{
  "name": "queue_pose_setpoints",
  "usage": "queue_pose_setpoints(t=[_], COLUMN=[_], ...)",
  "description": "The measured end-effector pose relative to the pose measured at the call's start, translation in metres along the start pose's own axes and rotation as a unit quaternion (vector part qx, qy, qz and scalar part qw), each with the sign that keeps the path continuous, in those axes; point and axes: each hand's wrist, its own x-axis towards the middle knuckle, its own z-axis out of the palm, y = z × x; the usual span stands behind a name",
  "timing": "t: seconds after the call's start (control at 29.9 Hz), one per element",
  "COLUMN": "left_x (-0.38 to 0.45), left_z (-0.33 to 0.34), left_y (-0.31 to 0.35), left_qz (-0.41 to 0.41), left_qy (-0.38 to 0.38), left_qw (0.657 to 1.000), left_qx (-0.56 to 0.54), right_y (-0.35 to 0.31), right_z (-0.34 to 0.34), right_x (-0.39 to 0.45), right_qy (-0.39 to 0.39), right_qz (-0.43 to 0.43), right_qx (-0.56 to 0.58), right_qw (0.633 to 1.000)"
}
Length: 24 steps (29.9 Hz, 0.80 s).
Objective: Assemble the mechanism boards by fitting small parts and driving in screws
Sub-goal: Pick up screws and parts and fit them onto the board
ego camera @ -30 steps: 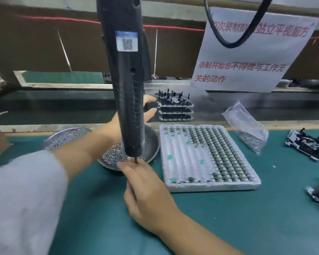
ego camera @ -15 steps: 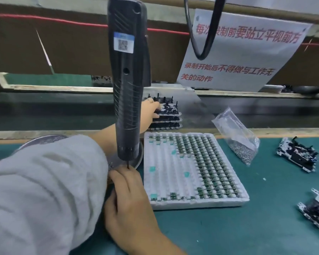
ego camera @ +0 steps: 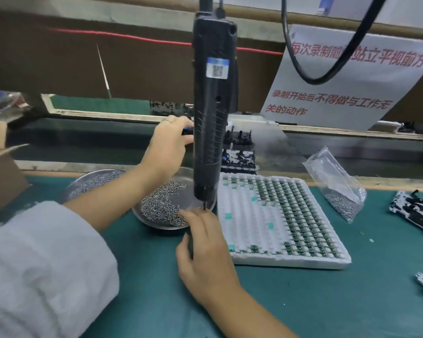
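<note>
The stack of mechanism boards (ego camera: 239, 154) is lying beyond the far edge of the table (ego camera: 156, 276), on the dark belt, and the left hand (ego camera: 167, 147) is the nearer one to it: this hand is reaching forward across the screw dish (ego camera: 161, 206), its fingers curled round something small and dark just left of the stack. What it is gripping I cannot tell, because the hanging screwdriver (ego camera: 213, 113) is covering that place. The screwdriver is hanging upright, its long axis vertical, and its bit is pointing down at the near rim of the dish.

The right hand (ego camera: 205, 245) is lying directly under that bit, palm down on the table, fingertips touching the heap of screws (ego camera: 161, 206) at the dish's rim. Whether it is pinching a screw is hidden. The two hands are well apart, one far, one near.

The white tray of small parts (ego camera: 279, 220) is standing just right of the dish. In my judgement, the next move is bringing a board toward the person, under the bit.
</note>
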Motion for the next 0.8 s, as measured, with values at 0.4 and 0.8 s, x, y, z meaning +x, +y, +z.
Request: queue_pose_setpoints(t=[0.4,0.8], left_x=[-0.190,-0.187], left_z=[-0.119,-0.132], left_y=[-0.051,-0.091], left_qz=[0.183,0.119], left_qy=[-0.102,-0.048], left_qw=[0.964,0.960], left_qx=[0.165,0.250], right_y=[-0.005,-0.017], right_z=[-0.016,-0.006], right_x=[-0.007,-0.016], right_qy=[0.150,-0.207], right_qz=[0.070,-0.200], right_qx=[-0.072,-0.062], right_qw=[0.984,0.956])
